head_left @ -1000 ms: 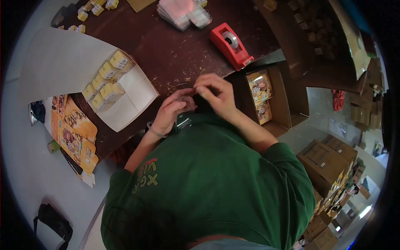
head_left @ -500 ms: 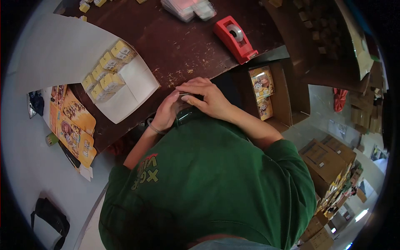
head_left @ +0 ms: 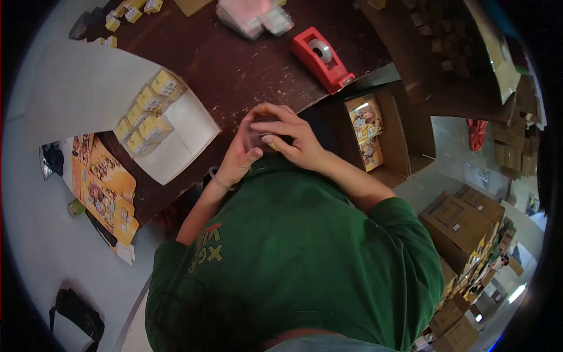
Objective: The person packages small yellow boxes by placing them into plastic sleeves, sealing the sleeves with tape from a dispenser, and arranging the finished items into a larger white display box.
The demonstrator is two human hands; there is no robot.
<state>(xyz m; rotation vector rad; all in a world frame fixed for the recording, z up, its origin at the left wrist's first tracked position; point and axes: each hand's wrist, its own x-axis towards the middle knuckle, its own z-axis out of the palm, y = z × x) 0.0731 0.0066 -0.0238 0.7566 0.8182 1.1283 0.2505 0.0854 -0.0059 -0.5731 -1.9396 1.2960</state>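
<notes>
Close to my chest, at the table's front edge, my two hands meet around a small see-through plastic piece (head_left: 254,138). Its exact kind is hard to make out. My left hand (head_left: 239,154) curls around its left side, thumb toward me. On the other side, my right hand (head_left: 296,138) holds it between bent fingers and thumb. To the left stands an open white box (head_left: 190,126) with several small yellow-and-white boxes (head_left: 153,128) in rows.
A red tape dispenser (head_left: 324,61) sits on the dark table (head_left: 246,76), near a stack of clear plastic pieces (head_left: 252,17). At right is an open carton (head_left: 399,132) with printed yellow boxes (head_left: 366,126). Flat printed cardboard (head_left: 105,188) lies at left; brown cartons (head_left: 460,223) stand at lower right.
My fingers have spread and shifted around the plastic piece, with my left thumb now lower and apart from my right hand. The whole view has shifted slightly.
</notes>
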